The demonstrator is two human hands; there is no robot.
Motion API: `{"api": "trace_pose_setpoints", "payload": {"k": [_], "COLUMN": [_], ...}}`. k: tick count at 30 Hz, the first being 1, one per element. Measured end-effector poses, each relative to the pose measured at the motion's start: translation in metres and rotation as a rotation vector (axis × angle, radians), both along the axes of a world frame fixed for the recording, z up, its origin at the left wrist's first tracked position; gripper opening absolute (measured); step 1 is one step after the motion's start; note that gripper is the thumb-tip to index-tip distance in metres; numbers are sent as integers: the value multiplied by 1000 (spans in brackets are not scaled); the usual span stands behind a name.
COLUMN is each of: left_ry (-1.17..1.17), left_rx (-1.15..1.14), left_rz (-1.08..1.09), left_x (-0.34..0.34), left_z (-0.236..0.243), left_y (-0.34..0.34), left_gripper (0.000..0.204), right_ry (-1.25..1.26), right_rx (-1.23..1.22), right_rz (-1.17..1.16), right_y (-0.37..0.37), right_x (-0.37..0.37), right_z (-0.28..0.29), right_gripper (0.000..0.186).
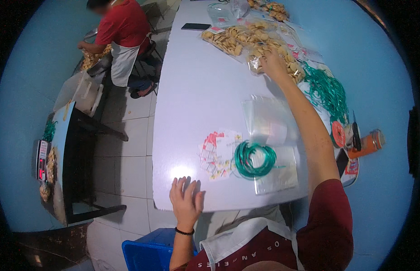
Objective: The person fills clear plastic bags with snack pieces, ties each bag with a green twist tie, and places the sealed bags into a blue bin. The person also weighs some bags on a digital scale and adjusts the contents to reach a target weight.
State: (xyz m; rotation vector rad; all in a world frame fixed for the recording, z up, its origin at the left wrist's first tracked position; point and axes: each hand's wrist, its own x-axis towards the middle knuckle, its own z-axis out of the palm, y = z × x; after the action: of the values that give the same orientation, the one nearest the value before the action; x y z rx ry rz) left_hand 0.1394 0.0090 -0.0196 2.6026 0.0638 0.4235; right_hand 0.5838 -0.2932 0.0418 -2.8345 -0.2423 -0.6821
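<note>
My right arm stretches to the far side of the white table [196, 113]. There my right hand [273, 64] has its fingers curled on a clear plastic bag of round yellowish crackers [256, 58]. More bags of crackers [228, 38] lie beside it. My left hand [186, 198] rests at the near table edge with its fingers spread and nothing in them. Close to it are a pile of small red and white printed labels [214, 151] and a coil of green ribbon [240, 163]. The coil lies partly over clear plastic bags [278, 180], and another stack of clear bags [259, 115] is farther up.
Loose green ribbon strands [327, 88], a red spool [338, 134], scissors [356, 135] and an orange-filled jar [368, 143] line the right. A phone [195, 26] lies far left. A seated person [128, 31] works beyond a side table with a scale [42, 160]. A blue bin [149, 250] stands below.
</note>
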Motion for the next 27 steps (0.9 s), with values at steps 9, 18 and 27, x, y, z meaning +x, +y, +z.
{"api": "trace_pose_setpoints", "payload": {"k": [9, 18, 27], "left_ry": [-1, -86, -117], "left_rx": [34, 13, 27], "left_rz": [110, 107, 100], "left_x": [11, 11, 3], "left_z": [-7, -5, -9], "left_y": [2, -3, -5], "left_gripper": [29, 25, 24], "right_ry": [-7, -87, 91], "right_rx": [-122, 227, -59], "right_rz": [-152, 36, 75], "right_y": [9, -54, -26], "right_x": [91, 38, 17], "right_z": [-26, 19, -7], "right_gripper": [35, 31, 37]}}
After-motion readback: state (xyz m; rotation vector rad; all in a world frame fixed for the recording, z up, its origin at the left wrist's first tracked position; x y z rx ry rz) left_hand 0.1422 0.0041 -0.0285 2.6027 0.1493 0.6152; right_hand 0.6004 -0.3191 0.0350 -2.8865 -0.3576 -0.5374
